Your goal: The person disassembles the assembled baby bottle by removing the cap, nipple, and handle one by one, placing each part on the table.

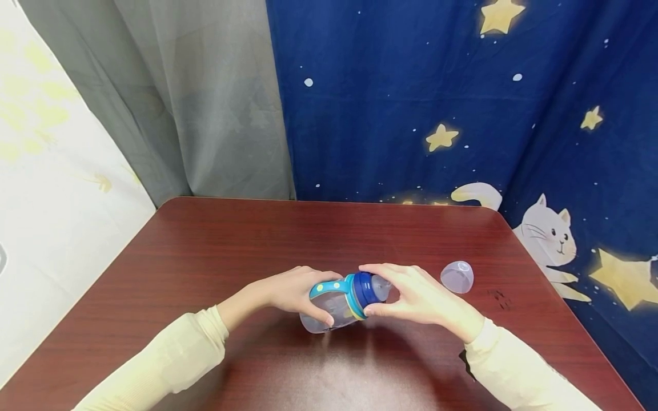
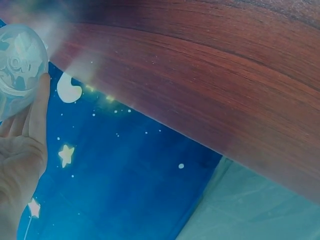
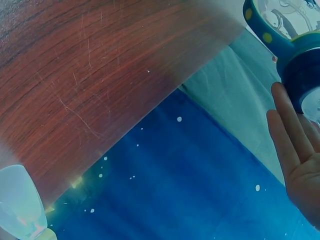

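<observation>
A baby bottle (image 1: 341,309) with a clear body lies tilted in both hands over the table, its base to the left. My left hand (image 1: 295,292) grips the body, the thumb on the near side, beside the teal handle (image 1: 331,286). Around the dark blue collar (image 1: 364,288) at the bottle's top, my right hand (image 1: 424,294) curls its fingers and thumb. A clear teat (image 1: 380,287) sticks out toward the right palm. The left wrist view shows the bottle's round base (image 2: 20,62) above the left palm; the right wrist view shows the collar (image 3: 302,72) near the right fingers.
A translucent domed cap (image 1: 457,277) rests on the reddish-brown table (image 1: 247,240), right of the right hand. Dark marks (image 1: 498,298) are on the tabletop beside it. Behind the table hang a grey curtain (image 1: 231,114) and a blue star-patterned curtain (image 1: 380,114).
</observation>
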Action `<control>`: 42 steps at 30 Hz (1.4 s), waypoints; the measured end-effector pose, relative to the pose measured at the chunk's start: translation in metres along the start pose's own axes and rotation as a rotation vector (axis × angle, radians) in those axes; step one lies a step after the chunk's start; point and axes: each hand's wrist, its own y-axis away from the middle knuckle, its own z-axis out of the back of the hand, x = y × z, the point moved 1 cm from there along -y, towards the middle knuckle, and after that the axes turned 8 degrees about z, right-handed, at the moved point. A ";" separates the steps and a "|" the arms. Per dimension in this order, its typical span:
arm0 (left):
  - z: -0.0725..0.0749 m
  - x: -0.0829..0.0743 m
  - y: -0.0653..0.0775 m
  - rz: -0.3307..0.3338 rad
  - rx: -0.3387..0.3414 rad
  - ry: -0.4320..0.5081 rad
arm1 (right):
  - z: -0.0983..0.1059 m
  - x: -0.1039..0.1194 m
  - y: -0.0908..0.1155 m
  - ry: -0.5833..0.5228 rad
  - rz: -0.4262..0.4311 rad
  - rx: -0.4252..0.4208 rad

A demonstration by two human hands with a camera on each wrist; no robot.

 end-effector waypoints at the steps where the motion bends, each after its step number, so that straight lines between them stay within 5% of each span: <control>1: 0.000 0.000 0.000 -0.001 0.001 -0.001 | 0.000 0.000 0.000 -0.005 0.006 0.001; 16: -0.002 0.002 -0.001 -0.004 0.013 0.014 | 0.003 -0.001 0.001 -0.022 0.080 0.031; 42: -0.003 0.003 0.000 -0.003 0.021 0.039 | 0.008 -0.004 0.007 0.063 0.343 -0.018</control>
